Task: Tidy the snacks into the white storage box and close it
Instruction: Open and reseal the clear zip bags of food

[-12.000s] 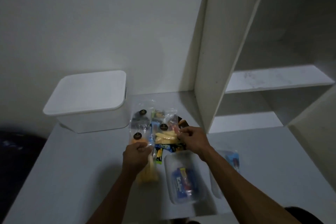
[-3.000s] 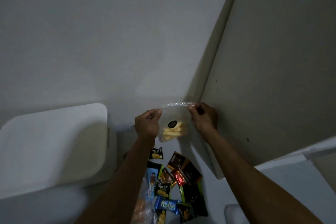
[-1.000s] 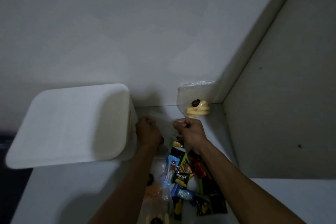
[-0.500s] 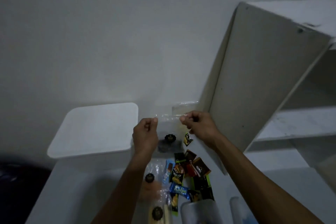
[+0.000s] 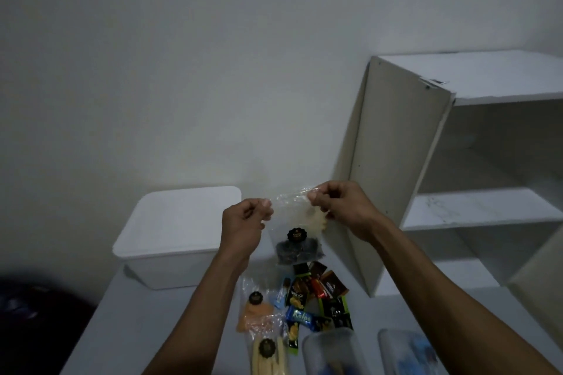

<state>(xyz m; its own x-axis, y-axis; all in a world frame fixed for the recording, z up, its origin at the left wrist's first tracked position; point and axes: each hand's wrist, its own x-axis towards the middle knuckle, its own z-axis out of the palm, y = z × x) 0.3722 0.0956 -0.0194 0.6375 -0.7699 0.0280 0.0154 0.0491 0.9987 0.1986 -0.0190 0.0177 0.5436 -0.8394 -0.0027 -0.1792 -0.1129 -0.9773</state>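
The white storage box (image 5: 178, 234) sits at the left on the table (image 5: 128, 329), its lid still on. Just right of it, the left hand (image 5: 243, 225) pinches one top corner of a clear snack bag (image 5: 297, 237), and the right hand (image 5: 338, 207) pinches the other, fingers curled. The bag hangs upright above the table, mouth up, dark contents settled low, its long axis roughly vertical. This looks like sealing or checking the bag before packing. Next the box lid must come off, which calls for freeing one hand. Loose snacks (image 5: 316, 298) lie below on the table; a shelf unit (image 5: 396, 161) stands at the right.
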